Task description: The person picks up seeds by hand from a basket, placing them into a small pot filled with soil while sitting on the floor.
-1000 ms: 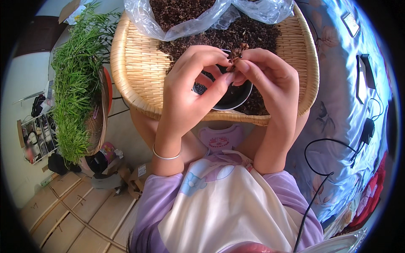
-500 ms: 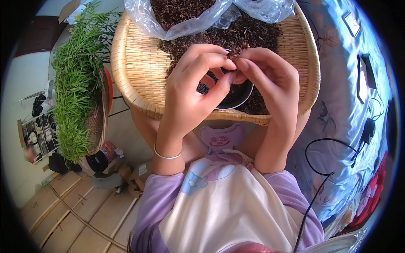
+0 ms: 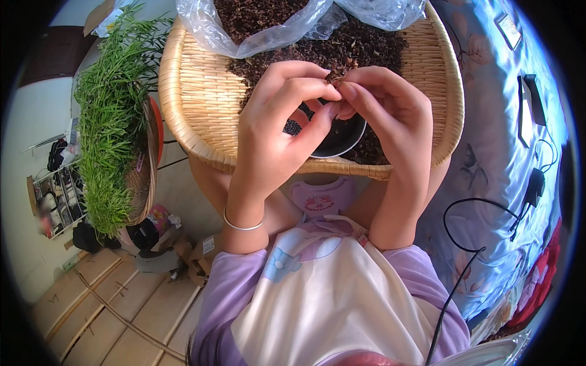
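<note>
Woven pale bamboo, a shallow round tray [image 3: 201,97], carries everything here; it sits across the person's lap. A heap of dark brown dried bits [image 3: 366,46] spreads over its far half, partly under crumpled clear plastic bags [image 3: 256,30] along the far edge.

Left hand [image 3: 274,122] and right hand [image 3: 390,110] meet over the near-right part of the tray. Both grips are narrow: fingertips of each hand pinch one small brown dried sprig [image 3: 339,68] between them, held just above a small white-rimmed bowl [image 3: 342,137] with dark contents. The bowl stands near the tray's near edge, mostly hidden by the hands.

Change against the earlier frames: the hands sit in nearly the same place, but the left fingers have shifted along the sprig and the thumbs have closed in. Judgement: the sprig is being worked apart or stripped over the bowl, not yet released.

A silver bangle [image 3: 243,223] rings the left wrist. A basket of green grass-like shoots [image 3: 107,122] stands well apart, beyond the tray's left edge. A black cable [image 3: 470,207] lies on blue floral fabric to the right.
</note>
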